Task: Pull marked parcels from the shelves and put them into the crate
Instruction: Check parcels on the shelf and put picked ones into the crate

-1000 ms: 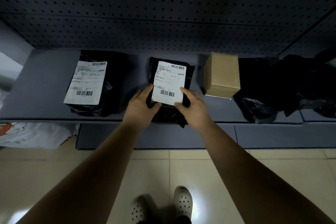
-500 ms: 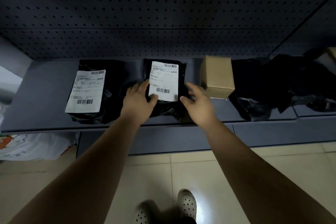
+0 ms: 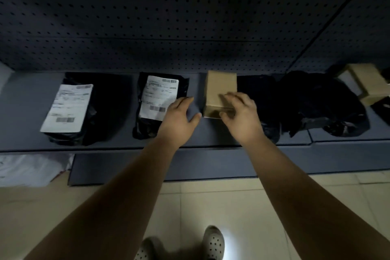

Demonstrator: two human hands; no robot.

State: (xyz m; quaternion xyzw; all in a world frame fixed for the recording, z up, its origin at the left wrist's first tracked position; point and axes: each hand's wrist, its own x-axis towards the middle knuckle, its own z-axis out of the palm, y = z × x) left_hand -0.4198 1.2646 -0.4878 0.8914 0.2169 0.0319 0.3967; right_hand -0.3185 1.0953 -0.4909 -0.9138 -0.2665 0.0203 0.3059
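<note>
While both arms are stretched out to the shelf (image 3: 23,107), the step in hand is judged to be a pick, or a check, of the cardboard box (image 3: 220,86). The box is stood on the shelf between the middle labelled parcel (image 3: 158,99) and the black bags (image 3: 259,95), its near end turned to the person. The right hand (image 3: 242,118) is laid on that near end, with the fingers curled over the top edge and the thumb set against the front face. Its grip is narrow and closed on the box, though how firmly cannot be told through the blur. The base appears to be on the shelf, so no lift is judged yet.

The left hand (image 3: 179,118) is held flat with its fingers straight — grip wide, nothing held. It is placed over the gap between box and middle labelled parcel, fingertips at the parcel's right edge; whether they touch it cannot be told.

No label or mark is seen on the box faces that show, while white labels are seen on the middle labelled parcel and on the left labelled parcel (image 3: 67,107). The crate is not in view.

For the next move, the box would need to be drawn forward and tipped so that hidden faces can be checked — the left hand is well placed to be brought to its other side. If a mark is found, the box would have to be carried clear of the shelf edge to the crate, wherever that is.
</note>
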